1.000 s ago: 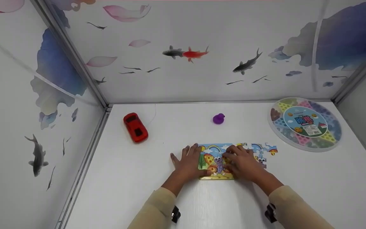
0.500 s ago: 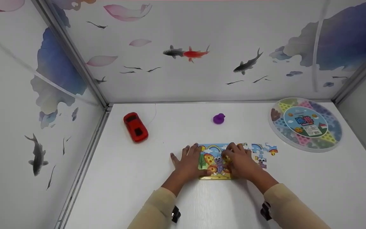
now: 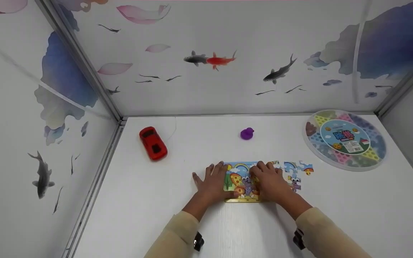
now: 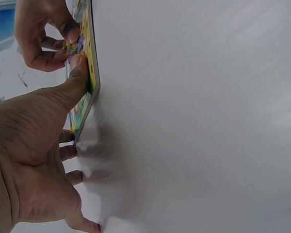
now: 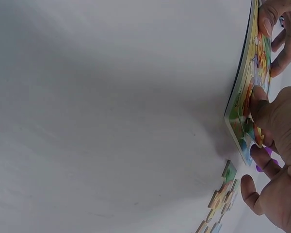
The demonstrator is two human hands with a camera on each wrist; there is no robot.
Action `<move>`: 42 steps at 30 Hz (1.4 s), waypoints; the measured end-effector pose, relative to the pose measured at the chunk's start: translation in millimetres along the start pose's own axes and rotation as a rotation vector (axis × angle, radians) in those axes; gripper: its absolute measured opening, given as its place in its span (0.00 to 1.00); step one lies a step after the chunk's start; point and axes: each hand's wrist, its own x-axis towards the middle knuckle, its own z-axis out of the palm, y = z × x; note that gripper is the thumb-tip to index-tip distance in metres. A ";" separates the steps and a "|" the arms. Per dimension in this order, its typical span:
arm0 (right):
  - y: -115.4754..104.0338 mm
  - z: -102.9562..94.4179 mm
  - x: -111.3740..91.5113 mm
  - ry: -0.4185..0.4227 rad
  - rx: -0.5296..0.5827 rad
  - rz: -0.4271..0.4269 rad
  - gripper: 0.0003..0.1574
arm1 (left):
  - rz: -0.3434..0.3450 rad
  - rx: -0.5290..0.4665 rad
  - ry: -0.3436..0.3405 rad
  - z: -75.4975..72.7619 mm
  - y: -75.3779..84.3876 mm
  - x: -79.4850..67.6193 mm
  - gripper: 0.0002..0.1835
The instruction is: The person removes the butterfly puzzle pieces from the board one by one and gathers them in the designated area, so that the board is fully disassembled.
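A puzzle board (image 3: 233, 182) with a bright cartoon picture lies flat on the white table, between both hands. My left hand (image 3: 212, 184) rests at its left side, fingers spread and fairly straight, thumb (image 4: 78, 73) pressing on the picture. Over the board's right part my right hand (image 3: 273, 184) bends its fingers and pinches a small puzzle piece (image 5: 257, 135), seen tilted in the right wrist view. That hand hides much of the board's right end in the head view. Just right of it lie loose puzzle pieces (image 3: 294, 181), some joined.
Behind the board sits a purple toy duck (image 3: 246, 133). A red toy car (image 3: 153, 143) is at the back left. At the back right lies a round game box (image 3: 344, 140) with a clear lid. Printed walls (image 3: 206, 96) close off the back and sides.
My right hand has shifted slightly left over the board, and its fingers have drawn closer together. The left hand stays in place.
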 end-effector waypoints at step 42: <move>43.2 -14.7 -25.4 0.208 -0.074 -0.166 0.26 | 0.011 -0.062 -0.001 2.6 -3.0 2.1 0.60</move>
